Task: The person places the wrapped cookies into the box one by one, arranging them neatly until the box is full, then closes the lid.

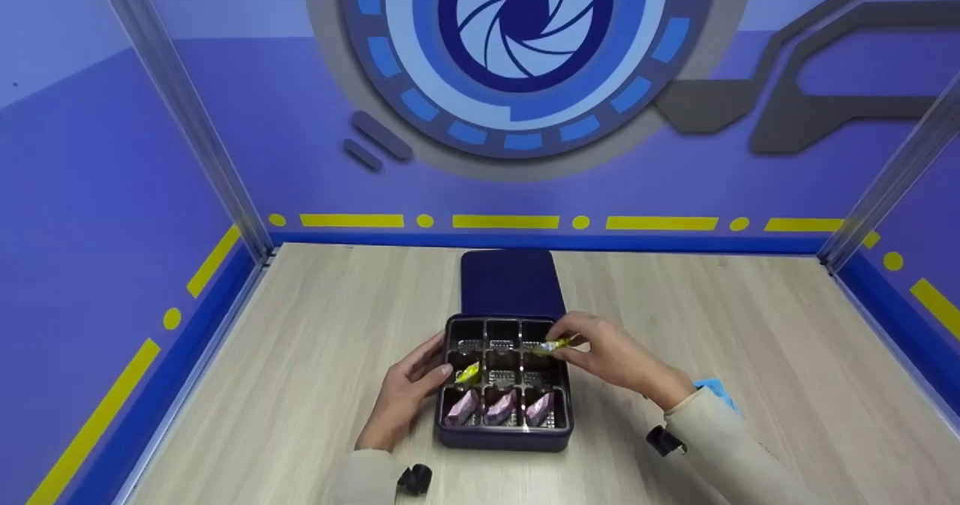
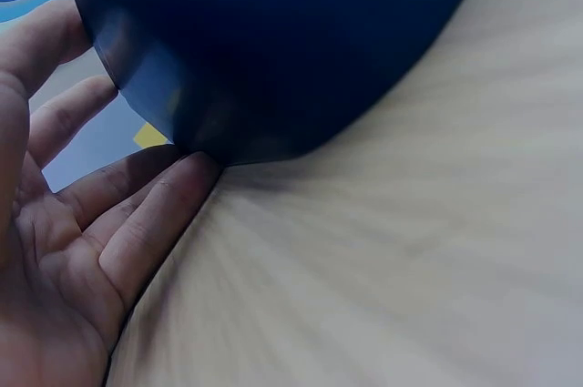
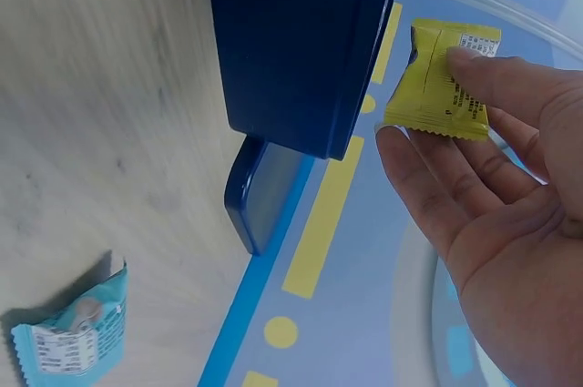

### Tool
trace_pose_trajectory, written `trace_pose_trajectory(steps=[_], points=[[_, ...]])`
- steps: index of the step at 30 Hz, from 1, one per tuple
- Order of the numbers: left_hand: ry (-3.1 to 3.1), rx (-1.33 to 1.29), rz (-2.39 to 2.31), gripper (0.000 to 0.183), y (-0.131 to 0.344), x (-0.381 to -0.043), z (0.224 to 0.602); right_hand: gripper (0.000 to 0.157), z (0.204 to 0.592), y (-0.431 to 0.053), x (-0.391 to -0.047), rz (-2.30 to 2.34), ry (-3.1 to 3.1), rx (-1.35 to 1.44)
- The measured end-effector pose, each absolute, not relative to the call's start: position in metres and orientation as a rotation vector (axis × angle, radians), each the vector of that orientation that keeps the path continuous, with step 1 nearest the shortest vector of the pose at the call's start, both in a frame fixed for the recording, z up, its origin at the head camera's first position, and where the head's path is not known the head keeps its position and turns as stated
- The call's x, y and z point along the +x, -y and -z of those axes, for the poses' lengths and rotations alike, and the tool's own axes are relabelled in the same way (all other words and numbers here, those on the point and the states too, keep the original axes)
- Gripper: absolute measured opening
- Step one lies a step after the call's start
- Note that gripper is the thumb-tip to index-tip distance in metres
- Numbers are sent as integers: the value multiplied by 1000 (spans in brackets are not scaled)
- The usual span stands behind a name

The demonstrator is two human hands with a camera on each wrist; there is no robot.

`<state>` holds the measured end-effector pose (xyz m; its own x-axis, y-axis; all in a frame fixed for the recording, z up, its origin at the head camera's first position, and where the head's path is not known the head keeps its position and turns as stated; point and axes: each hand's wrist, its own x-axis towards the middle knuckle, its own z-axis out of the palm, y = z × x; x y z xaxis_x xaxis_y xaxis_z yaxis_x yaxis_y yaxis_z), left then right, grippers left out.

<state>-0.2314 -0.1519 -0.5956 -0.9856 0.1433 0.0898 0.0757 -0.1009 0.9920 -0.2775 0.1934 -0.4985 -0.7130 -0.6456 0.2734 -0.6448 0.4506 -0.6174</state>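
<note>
The right hand (image 1: 607, 351) pinches a small yellow packet (image 3: 442, 82) between its thumb and fingers. It holds the packet up over the right side of a dark blue box (image 1: 504, 440), near the back right compartment. The left hand (image 1: 409, 392) rests against the left side of the box. Its fingers are quite straight and touch the side, and its thumb is at the top edge.

The box sits on a pale wooden worktop (image 1: 330, 325). Inside is a black tray (image 1: 502, 376) with nine little compartments, three in each row. The front row has three shiny pink packets, on the left (image 1: 462, 409), in the middle (image 1: 499, 409) and on the right (image 1: 539, 410). Another yellow packet (image 1: 468, 373) sits in the left compartment of the middle row.

A dark blue lid (image 1: 510, 284) lies just behind the box. A light blue packet (image 3: 77, 337) lies on the worktop, partly hidden by the right sleeve (image 1: 739, 445) in the head view.
</note>
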Motion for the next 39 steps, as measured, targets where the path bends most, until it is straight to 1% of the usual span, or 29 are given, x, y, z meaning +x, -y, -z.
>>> trace_pose_trajectory(steps=[5,13,24,39], points=[[-2073,245,-2291,62,152,-231,596,19,498,-187,-278,1097,-2680,-1214],[-2083,257,-2290,62,152,-232,597,18,498,-180,-280,1077,-2662,-1327],[-2090,246,-2287,62,153,-232,599,18,499,-170,-282,1031,-2635,-1292],[-2087,260,-2282,62,152,-233,598,17,495,-159,-281,1032,-2610,-1342]])
